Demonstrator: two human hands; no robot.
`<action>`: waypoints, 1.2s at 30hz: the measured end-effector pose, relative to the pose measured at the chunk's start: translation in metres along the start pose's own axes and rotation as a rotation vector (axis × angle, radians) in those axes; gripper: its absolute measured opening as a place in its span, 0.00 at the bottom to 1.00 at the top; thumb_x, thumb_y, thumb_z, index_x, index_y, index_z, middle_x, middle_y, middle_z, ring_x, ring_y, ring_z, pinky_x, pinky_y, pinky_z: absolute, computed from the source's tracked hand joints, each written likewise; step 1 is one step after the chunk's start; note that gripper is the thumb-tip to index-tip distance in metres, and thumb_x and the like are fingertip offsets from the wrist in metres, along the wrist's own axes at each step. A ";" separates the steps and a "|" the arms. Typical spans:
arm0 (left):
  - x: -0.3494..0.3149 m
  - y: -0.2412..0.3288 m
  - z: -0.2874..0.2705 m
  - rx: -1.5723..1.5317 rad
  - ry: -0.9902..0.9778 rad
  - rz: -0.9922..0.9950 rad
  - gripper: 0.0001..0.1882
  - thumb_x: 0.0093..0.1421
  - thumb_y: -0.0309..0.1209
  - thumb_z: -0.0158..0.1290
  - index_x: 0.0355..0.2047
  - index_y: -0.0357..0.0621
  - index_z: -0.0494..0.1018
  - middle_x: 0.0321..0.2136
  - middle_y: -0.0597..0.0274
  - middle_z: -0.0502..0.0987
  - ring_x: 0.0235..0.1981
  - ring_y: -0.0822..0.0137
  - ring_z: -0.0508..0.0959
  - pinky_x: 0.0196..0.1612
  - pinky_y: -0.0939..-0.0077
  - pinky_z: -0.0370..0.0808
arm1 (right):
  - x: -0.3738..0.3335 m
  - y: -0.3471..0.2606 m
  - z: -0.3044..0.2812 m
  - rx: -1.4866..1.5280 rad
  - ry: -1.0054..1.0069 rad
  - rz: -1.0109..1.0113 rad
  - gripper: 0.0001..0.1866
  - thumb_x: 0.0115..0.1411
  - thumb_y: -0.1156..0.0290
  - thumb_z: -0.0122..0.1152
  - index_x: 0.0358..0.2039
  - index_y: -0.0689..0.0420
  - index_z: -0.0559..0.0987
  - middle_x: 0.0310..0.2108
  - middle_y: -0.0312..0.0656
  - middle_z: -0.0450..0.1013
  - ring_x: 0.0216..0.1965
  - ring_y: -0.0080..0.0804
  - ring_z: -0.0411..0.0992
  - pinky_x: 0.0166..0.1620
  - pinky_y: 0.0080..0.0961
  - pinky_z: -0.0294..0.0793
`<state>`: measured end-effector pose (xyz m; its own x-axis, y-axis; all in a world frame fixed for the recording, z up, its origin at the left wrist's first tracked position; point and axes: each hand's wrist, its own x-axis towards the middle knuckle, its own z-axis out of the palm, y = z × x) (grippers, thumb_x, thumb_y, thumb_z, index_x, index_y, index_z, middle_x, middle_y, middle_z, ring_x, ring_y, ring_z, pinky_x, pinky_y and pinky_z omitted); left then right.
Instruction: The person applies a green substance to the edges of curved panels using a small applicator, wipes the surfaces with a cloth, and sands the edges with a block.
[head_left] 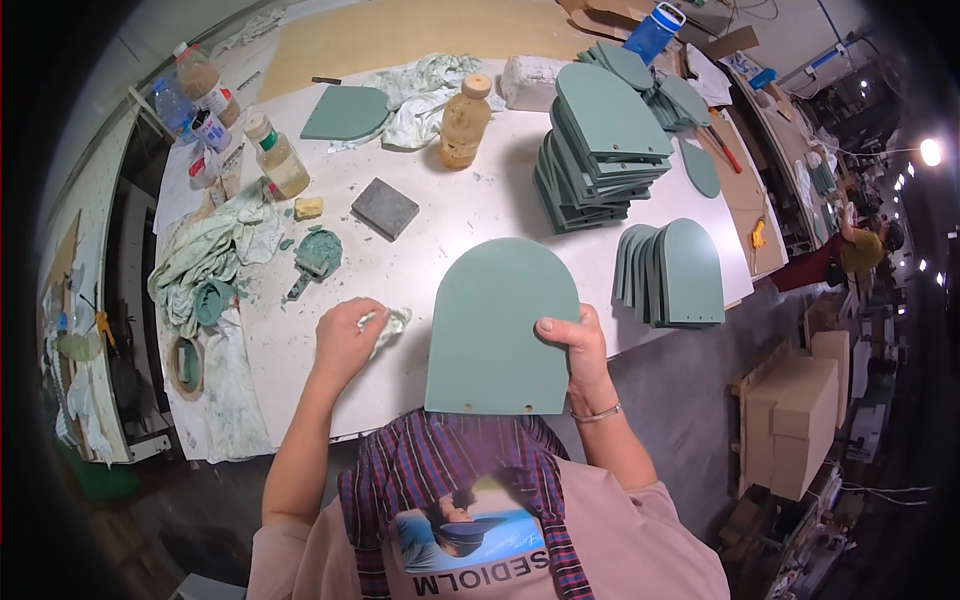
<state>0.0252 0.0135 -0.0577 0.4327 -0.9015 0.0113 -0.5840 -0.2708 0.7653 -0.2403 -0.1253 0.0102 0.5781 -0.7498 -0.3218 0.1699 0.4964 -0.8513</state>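
Observation:
My right hand [578, 345] grips the right edge of a green arch-shaped panel [503, 325], thumb on its face. The panel is tilted up in front of me, its rounded end away and two small holes along its straight near edge. Beside it on the left, my left hand [350, 340] is closed on a crumpled whitish rag [391, 330] with green stains. Beyond that hand lie a putty knife [303, 282] with a green-smeared blob of filler [320, 250], a grey sanding block [385, 209] and a small yellow sponge piece [308, 208].
A tall stack of green panels [610, 115] stands at the back right, with a lower stack [690, 270] near the table's right edge. Bottles of liquid [465, 125] and stained cloths [225, 245] sit at the back and left. Cardboard boxes [795, 420] stand on the floor at right.

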 end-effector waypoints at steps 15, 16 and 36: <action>-0.002 0.191 -0.082 0.413 -0.229 0.554 0.08 0.51 0.27 0.57 0.33 0.41 0.78 0.26 0.58 0.79 0.23 0.56 0.78 0.29 0.64 0.73 | 0.003 0.006 -0.012 -0.174 0.167 0.001 0.14 0.49 0.76 0.61 0.36 0.72 0.78 0.29 0.46 0.77 0.27 0.29 0.76 0.34 0.23 0.77; -0.015 0.220 -0.095 0.489 -0.229 0.535 0.09 0.48 0.27 0.59 0.32 0.42 0.77 0.25 0.58 0.78 0.23 0.57 0.78 0.28 0.66 0.73 | 0.005 0.008 -0.007 -0.177 0.140 0.006 0.14 0.49 0.76 0.61 0.36 0.72 0.78 0.29 0.46 0.77 0.27 0.29 0.76 0.34 0.23 0.77; 0.004 0.283 -0.030 0.581 -0.275 0.604 0.12 0.44 0.30 0.62 0.29 0.39 0.76 0.20 0.60 0.74 0.21 0.62 0.76 0.24 0.71 0.73 | 0.029 0.015 -0.062 -0.106 0.117 0.127 0.14 0.49 0.79 0.62 0.37 0.72 0.78 0.32 0.45 0.77 0.30 0.29 0.76 0.37 0.26 0.77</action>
<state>-0.1183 -0.0567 0.1783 -0.2002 -0.9751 0.0954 -0.9486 0.2173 0.2299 -0.2703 -0.1672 -0.0377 0.4917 -0.7327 -0.4705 0.0128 0.5464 -0.8374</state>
